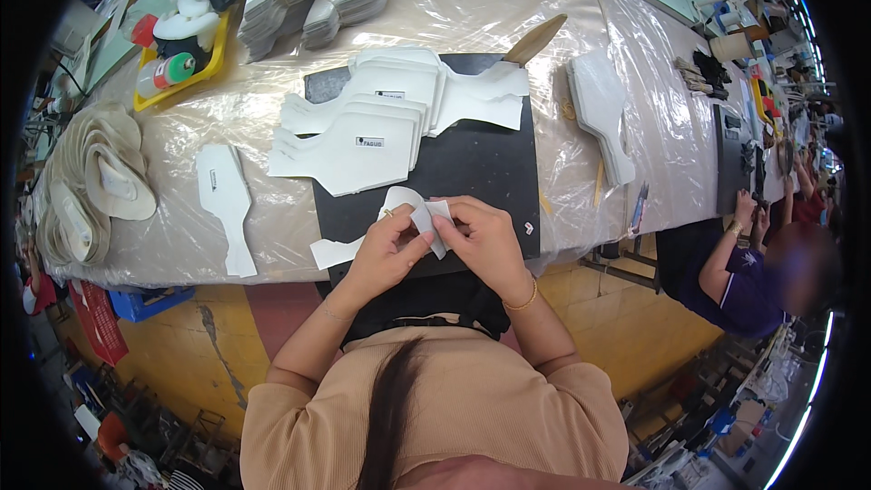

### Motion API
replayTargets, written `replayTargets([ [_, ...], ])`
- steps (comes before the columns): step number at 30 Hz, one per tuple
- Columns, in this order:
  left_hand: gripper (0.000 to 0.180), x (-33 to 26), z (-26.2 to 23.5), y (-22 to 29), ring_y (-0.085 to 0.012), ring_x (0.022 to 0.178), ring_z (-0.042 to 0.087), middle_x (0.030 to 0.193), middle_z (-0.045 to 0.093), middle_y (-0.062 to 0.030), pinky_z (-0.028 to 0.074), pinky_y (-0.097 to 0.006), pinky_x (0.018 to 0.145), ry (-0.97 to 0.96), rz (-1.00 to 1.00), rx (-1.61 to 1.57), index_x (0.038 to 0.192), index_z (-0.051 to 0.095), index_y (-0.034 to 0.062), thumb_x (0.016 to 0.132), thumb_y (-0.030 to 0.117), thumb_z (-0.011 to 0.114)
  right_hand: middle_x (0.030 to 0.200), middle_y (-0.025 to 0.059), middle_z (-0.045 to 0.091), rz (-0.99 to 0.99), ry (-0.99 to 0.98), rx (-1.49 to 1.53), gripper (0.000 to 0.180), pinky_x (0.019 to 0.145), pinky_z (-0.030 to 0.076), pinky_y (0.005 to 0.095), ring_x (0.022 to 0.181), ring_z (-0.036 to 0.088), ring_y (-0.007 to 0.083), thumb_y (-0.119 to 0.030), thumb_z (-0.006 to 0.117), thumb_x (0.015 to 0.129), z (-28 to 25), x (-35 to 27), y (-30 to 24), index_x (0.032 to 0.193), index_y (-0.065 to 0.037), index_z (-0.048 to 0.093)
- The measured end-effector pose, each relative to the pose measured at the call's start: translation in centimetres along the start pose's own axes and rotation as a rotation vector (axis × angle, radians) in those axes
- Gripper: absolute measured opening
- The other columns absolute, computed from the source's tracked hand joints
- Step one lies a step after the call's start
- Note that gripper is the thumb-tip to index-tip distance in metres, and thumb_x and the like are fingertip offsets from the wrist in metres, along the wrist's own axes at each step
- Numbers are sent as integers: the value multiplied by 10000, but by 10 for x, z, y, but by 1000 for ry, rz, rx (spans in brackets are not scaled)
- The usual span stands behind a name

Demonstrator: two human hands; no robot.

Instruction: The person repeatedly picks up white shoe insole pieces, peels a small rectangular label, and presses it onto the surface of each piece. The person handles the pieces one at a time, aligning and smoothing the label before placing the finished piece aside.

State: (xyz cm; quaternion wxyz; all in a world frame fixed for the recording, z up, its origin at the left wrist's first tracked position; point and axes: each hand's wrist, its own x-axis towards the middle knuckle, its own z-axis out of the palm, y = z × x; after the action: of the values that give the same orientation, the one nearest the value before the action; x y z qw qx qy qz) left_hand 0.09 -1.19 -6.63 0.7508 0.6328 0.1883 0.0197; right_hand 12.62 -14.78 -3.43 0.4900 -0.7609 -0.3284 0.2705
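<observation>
In front of my body both hands pinch a white tongue-shaped cut piece (402,199) over the near edge of the black mat (481,168). My left hand (386,252) is closed on its left part, and the narrow tail sticks out beyond that hand. Fingers of my right hand (483,234) grip a folded or raised flap on the right. What lies between the fingertips is partly hidden. Beyond my hands, fanned white pieces (349,159) with small dark labels overlap on the mat. A tiny white label (529,229) lies near the mat's right edge.
Left stand a small labelled stack (225,195), a pile of beige insole-like pieces (118,177) and a yellow tray (218,54) with bottles. Another white stack (599,109) and a cutter (641,209) lie right. A wooden tool (537,39) points away. A co-worker (726,277) sits far right.
</observation>
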Motion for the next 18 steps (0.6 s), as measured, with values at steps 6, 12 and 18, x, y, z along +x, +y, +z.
replayTargets([
  [6, 149, 0, -1, 1, -76, 786, 551, 896, 593, -20, 470, -242, 689, 7, -89, -31, 1043, 600, -15, 960, 107, 622, 944, 140, 685, -69, 61, -70, 114, 635, 547, 329, 702, 681, 255, -57, 691, 871, 4, 2, 4, 924, 43, 675],
  [12, 269, -1, -8, -6, -99, 891, 586, 1037, 644, -52, 478, -258, 802, 52, -120, -27, 1182, 612, -26, 965, 125, 564, 932, 110, 688, 9, 10, -50, 144, 625, 553, 272, 682, 684, 161, -62, 687, 884, -5, 10, 15, 956, 62, 683],
  [18, 335, -3, -16, -11, -109, 966, 600, 1093, 655, -60, 478, -264, 879, 91, -160, -223, 1240, 598, -34, 953, 135, 559, 856, 84, 667, 92, 15, -44, 170, 602, 513, 254, 657, 634, 105, -99, 689, 903, -7, 13, 19, 934, 67, 669],
])
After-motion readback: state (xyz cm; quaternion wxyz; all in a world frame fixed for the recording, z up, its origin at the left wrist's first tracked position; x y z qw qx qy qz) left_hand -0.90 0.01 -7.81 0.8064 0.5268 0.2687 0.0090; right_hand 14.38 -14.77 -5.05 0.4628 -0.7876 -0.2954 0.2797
